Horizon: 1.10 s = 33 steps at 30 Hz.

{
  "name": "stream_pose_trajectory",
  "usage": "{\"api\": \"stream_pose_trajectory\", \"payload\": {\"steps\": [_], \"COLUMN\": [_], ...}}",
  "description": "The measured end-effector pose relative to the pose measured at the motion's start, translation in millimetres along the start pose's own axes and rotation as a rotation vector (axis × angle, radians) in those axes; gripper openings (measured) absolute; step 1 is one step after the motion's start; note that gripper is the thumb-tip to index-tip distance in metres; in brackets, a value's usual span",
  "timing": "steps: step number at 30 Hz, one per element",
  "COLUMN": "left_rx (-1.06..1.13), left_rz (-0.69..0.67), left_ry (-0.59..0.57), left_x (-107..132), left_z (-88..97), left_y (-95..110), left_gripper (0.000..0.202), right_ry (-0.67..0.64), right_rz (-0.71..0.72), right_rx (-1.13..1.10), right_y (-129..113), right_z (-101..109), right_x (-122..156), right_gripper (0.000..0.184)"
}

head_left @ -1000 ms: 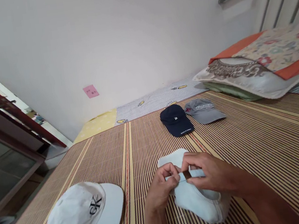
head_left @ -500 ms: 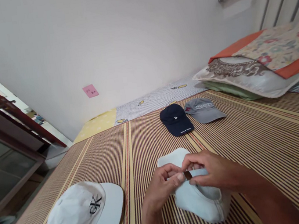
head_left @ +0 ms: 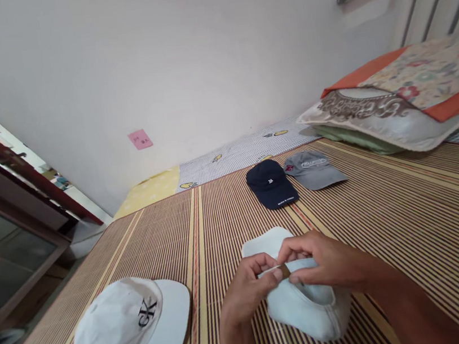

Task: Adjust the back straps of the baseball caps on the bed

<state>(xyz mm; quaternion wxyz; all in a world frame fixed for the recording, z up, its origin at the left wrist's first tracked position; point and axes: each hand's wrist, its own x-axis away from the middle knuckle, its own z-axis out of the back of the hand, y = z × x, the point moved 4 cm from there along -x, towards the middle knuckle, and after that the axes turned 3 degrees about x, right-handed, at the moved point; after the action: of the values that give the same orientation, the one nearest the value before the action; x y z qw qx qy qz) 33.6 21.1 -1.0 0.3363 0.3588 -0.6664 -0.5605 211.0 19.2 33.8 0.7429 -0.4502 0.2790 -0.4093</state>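
Note:
A pale blue cap (head_left: 304, 312) lies on the striped mat, its back opening facing me and its brim pointing away. Across that opening runs the cap's strap (head_left: 303, 264), with a small brown metal buckle (head_left: 284, 271) on it. My left hand (head_left: 249, 286) pinches the strap end just left of the buckle. From the other side, my right hand (head_left: 325, 261) grips the strap near the buckle, thumb below and fingers above. The two hands almost meet, and the fingertips partly hide the strap's end.
To the left sits a white cap (head_left: 117, 330) with black letters. Farther off, a navy cap (head_left: 271, 183) and a grey cap (head_left: 313, 170) lie side by side. Pillows (head_left: 395, 109) are stacked at the right by the wall (head_left: 214, 60). The striped mat (head_left: 215, 225) covers the bed.
The buckle has tilted and shifted slightly left between the fingers. Both hands keep their hold on the strap; the other caps stay put.

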Motion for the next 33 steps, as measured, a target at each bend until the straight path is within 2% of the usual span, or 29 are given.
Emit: {"api": "stream_pose_trajectory", "payload": {"steps": [8,16,24,28,31,33], "left_rx": [-0.014,0.023,0.048,0.052,0.046,0.054], "left_rz": [-0.007,0.01,-0.036,-0.042,-0.033,-0.02], "left_ry": [0.013,-0.032,-0.032,-0.037,-0.059,-0.073], "left_x": [-1,0,0,-1,0,1], "left_z": [-3.2,-6.0,-7.8,-6.1,-3.8,-1.4], "left_y": [2,-3,0,-1,-1,-2], "left_gripper": [0.048,0.051,0.047,0.048,0.049,0.049], "right_ry": [-0.017,0.034,0.04,0.014,0.003,0.047], "right_rz": [0.018,0.013,-0.027,0.003,0.04,0.04], "right_rx": [-0.086,-0.038,-0.07,-0.119,-0.16,-0.209], "right_y": [-1,-2,0,2,10,19], "right_z": [4,7,6,7,11,17], "right_x": [-1,2,2,1,-1,-1], "right_gripper": [0.019,0.015,0.019,0.023,0.028,0.032]}}
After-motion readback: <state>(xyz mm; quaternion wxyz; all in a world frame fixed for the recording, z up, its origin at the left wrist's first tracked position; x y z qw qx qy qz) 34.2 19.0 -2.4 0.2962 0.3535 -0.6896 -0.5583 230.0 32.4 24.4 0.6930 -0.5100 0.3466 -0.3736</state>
